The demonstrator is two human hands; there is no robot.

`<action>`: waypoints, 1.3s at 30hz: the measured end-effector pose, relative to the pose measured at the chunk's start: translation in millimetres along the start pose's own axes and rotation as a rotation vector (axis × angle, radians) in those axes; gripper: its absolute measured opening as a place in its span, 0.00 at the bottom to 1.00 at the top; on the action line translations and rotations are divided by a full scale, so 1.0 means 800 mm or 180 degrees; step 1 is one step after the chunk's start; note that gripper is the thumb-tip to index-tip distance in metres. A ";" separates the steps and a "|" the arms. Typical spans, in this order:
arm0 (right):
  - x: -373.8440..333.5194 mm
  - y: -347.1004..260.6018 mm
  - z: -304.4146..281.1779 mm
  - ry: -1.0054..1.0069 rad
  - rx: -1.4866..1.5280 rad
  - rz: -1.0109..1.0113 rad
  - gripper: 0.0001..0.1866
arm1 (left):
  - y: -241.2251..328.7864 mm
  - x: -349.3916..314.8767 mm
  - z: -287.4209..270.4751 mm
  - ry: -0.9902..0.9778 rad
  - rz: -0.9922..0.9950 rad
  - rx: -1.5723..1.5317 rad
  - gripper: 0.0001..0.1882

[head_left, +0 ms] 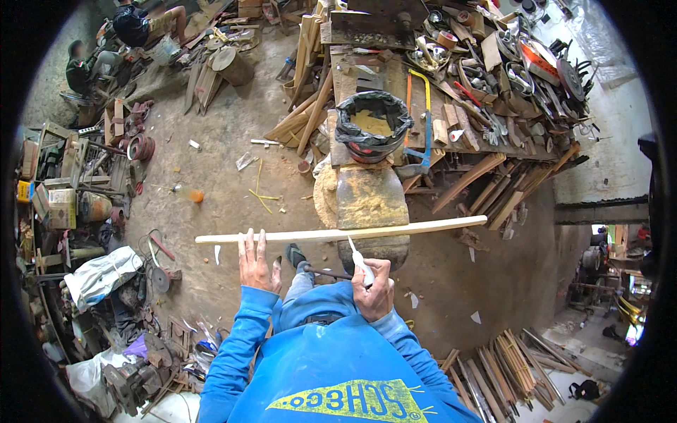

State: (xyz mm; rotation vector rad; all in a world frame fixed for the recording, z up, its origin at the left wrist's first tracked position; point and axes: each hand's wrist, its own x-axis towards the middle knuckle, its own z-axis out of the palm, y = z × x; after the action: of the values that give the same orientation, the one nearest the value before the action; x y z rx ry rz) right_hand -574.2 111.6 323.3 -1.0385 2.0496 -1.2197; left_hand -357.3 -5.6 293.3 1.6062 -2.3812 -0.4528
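Observation:
A long, slightly bowed pale wooden strip (310,235) lies crosswise over a worn rounded block (374,204) dusted with yellow sawdust. My left hand (258,264) rests on the strip's left part, fingers stretched across it and thumb apart. In my closed right hand (376,292) is a small white squeeze bottle (362,268) with a thin pointed nozzle. Its tip points up at the strip's near edge, just over the block; whether it touches I cannot tell.
Behind the block stands a bucket lined with a black bag (374,141). A hacksaw (427,120) is to its right. Piled tools (493,77) crowd the far right bench, wooden strips (511,366) the near right floor. Two people (134,25) sit far left.

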 end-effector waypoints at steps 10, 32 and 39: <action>0.008 -0.025 -0.004 0.0171 0.0025 0.0152 0.14 | -0.004 -0.003 0.014 -0.0017 -0.0030 0.0172 0.51; 0.017 -0.045 -0.006 0.0288 -0.0029 0.0257 0.13 | -0.005 -0.002 0.017 0.0000 -0.0029 0.0066 0.57; 0.023 -0.038 -0.027 0.0513 -0.0169 0.0177 0.12 | 0.002 -0.001 0.009 -0.0138 -0.0103 0.0060 0.52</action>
State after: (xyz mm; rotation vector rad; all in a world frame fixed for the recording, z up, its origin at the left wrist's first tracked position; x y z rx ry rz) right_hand -590.2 97.4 359.2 -0.9271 2.2292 -1.2629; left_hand -360.8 -3.3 287.0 1.6616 -2.4011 -0.4775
